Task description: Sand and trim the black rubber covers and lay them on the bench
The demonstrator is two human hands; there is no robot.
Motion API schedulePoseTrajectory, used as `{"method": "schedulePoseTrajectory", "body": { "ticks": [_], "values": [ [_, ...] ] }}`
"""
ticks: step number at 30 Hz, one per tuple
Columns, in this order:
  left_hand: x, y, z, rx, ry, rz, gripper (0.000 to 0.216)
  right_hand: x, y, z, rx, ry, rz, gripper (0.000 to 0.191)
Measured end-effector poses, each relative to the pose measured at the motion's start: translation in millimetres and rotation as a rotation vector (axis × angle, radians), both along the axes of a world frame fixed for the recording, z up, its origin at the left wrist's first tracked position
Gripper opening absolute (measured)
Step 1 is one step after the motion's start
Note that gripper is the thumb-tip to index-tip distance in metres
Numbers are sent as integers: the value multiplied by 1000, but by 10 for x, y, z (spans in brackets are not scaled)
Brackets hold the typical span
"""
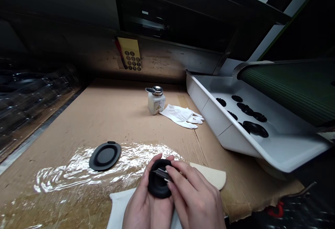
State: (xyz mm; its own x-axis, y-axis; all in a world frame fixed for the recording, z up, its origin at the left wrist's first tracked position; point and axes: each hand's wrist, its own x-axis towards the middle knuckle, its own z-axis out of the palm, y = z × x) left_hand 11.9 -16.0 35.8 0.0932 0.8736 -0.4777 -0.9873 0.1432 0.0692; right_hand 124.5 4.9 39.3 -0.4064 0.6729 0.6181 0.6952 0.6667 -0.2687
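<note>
Black rubber cup [158,183] looks soft and light, best held by the rim; my left hand [137,204] cradles it, my right hand [195,201] pinches a slim metal tool [162,174] against it.

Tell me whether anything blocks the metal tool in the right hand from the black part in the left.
Nothing visible does. The metal tool, pinched in the right hand, lies against the black part cupped in the left hand, with nothing between them.
</note>
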Motion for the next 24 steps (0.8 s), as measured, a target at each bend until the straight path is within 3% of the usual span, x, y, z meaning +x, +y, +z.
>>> {"method": "schedulePoseTrajectory", "body": {
  "ticks": [19, 24],
  "values": [
    [32, 40, 11, -94, -10, 46, 40, -2, -12, -23, 8, -18, -24, 25],
    [16, 26, -21, -36, 9, 29, 38, 17, -10, -9, -5, -28, -3, 25]
  ]
}}
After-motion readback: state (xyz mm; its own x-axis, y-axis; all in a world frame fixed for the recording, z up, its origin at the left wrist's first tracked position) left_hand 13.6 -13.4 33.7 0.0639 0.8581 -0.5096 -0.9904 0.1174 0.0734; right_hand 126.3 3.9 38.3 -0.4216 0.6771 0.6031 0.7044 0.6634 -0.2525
